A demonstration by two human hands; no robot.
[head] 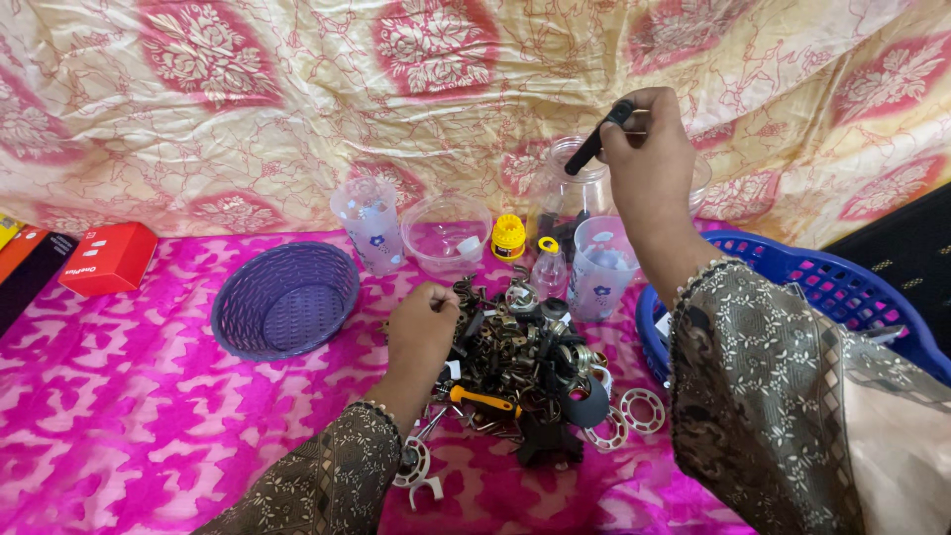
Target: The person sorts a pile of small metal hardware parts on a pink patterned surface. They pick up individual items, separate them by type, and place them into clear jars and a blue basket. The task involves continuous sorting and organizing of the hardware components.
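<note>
A pile of mixed metal hardware and small parts (525, 362) lies on the pink cloth at centre. My left hand (421, 332) rests fisted on the pile's left edge, fingers closed among the pieces; what it grips I cannot tell. My right hand (649, 163) is raised above the clear containers and pinches a short black rod-like part (597, 142), held slanted over a tall clear jar (573, 188). A clear cup with a flower print (599, 267) stands just below that hand.
A purple woven bowl (284, 297) sits left of the pile. Behind it stand another clear printed cup (369, 226), a clear round tub (448, 233) and a small yellow-capped bottle (508, 238). A blue plastic basket (822, 282) is at right, a red box (109, 258) at far left.
</note>
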